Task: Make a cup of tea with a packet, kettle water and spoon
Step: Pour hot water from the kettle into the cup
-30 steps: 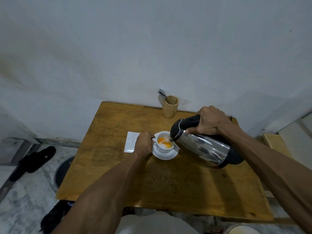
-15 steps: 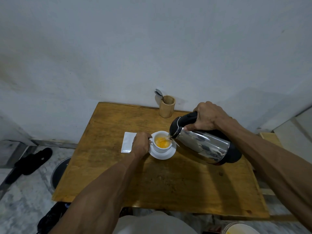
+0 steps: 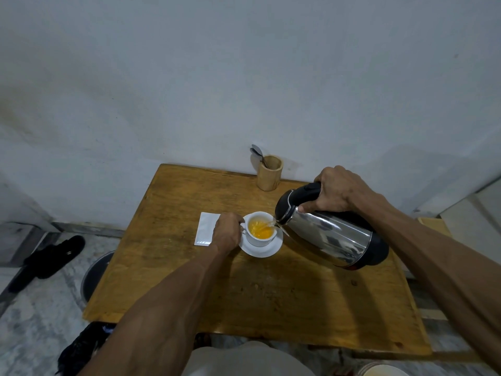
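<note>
A white cup (image 3: 259,241) stands on a white saucer (image 3: 264,252) in the middle of the wooden table (image 3: 271,294), holding orange-yellow liquid. My left hand (image 3: 226,234) grips the cup by its handle side. My right hand (image 3: 336,189) holds the black handle of a steel kettle (image 3: 332,237), tilted with its spout over the cup's right rim; a thin stream of water runs into the cup. A white packet (image 3: 206,231) lies flat just left of my left hand. A spoon (image 3: 257,153) stands in a wooden holder (image 3: 269,172) at the table's back edge.
The table stands against a pale wall. A dark round vessel (image 3: 95,275) and black footwear (image 3: 46,259) are on the floor to the left. A wooden stool edge (image 3: 433,225) shows at right, and a pale bowl rim (image 3: 385,370) at the bottom right.
Water keeps running from the kettle, and the cup's liquid has risen and turned evenly orange. Both hands hold their places; the view has shifted slightly.
</note>
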